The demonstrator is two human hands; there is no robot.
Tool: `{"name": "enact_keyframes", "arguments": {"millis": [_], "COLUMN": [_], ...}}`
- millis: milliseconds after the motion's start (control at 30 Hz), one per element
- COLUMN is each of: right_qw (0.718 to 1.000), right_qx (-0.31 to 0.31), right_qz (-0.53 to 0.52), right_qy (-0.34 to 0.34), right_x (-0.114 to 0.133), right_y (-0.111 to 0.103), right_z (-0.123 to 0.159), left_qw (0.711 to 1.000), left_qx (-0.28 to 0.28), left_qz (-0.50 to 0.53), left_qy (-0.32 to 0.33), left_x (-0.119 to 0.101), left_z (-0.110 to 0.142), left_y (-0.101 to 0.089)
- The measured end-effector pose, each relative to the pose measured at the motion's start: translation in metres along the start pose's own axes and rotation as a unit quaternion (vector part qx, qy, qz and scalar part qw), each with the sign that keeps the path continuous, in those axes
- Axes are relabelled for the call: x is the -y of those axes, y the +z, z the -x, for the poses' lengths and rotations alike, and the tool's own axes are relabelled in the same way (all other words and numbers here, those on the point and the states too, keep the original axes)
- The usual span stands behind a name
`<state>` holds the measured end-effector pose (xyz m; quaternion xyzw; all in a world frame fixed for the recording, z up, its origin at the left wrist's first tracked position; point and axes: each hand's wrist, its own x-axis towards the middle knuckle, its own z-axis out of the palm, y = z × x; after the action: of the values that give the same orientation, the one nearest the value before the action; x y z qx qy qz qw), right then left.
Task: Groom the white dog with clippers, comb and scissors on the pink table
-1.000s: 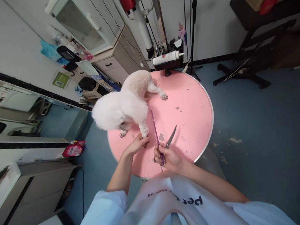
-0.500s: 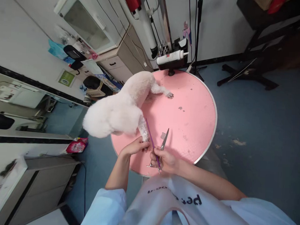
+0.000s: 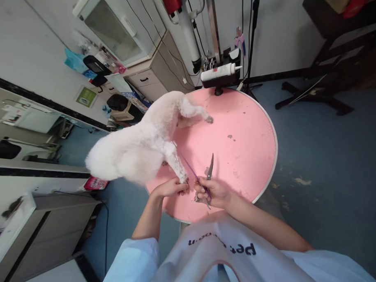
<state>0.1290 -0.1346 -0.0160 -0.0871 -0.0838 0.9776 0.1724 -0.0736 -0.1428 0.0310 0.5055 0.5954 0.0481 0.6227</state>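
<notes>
A fluffy white dog (image 3: 135, 149) stands on a round pink grooming table (image 3: 252, 151), its head end to the left. My left hand (image 3: 170, 187) is closed on the dog's front paw (image 3: 183, 178), with the foreleg stretched toward me. In my right hand (image 3: 213, 192) are a pair of scissors (image 3: 210, 168) and a thin purple comb (image 3: 187, 162). The scissor blades point away from me and look closed; the handle rings stick out below my fingers. The comb slants up and left, its far end close to the dog's foreleg.
At the table's far edge a black holder carries a white bottle (image 3: 219, 72) and several scissors (image 3: 208, 61). A dryer tube (image 3: 188, 34) hangs above it. Clipped hair (image 3: 230, 136) lies on the tabletop. A cabinet (image 3: 147, 78) stands behind the dog.
The dog's head and body have shifted left and nearer me. My right hand has moved slightly right, away from the leg, with the comb tilting further left. My left hand stays at the paw.
</notes>
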Motion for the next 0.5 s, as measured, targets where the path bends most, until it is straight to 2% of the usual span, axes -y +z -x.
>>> {"name": "enact_keyframes", "arguments": {"millis": [100,167,267,367,500], "right_qw": [0.998,0.999,0.999,0.999,0.997], "right_qx": [-0.063,-0.036,0.029,0.021,0.015], "right_qz": [0.008,0.025,0.027,-0.001,-0.051], "right_qy": [0.022,0.03,-0.002,-0.034,-0.057], "right_x": [-0.003,-0.002,0.006,0.011,0.004], "right_y": [-0.003,-0.001,0.003,0.002,-0.007], "right_z": [-0.003,-0.002,0.004,0.009,0.012], "left_qw": [1.0,0.999,0.998,0.999,0.999], "left_qx": [-0.005,-0.021,-0.026,-0.025,-0.026], "left_qz": [0.023,0.038,0.036,0.026,0.031], "left_qy": [0.007,0.025,0.046,0.036,0.031], "left_x": [0.006,0.008,0.006,0.003,0.003], "left_z": [-0.004,-0.005,-0.005,-0.006,-0.01], "left_y": [0.004,0.004,0.0,-0.003,-0.002]}}
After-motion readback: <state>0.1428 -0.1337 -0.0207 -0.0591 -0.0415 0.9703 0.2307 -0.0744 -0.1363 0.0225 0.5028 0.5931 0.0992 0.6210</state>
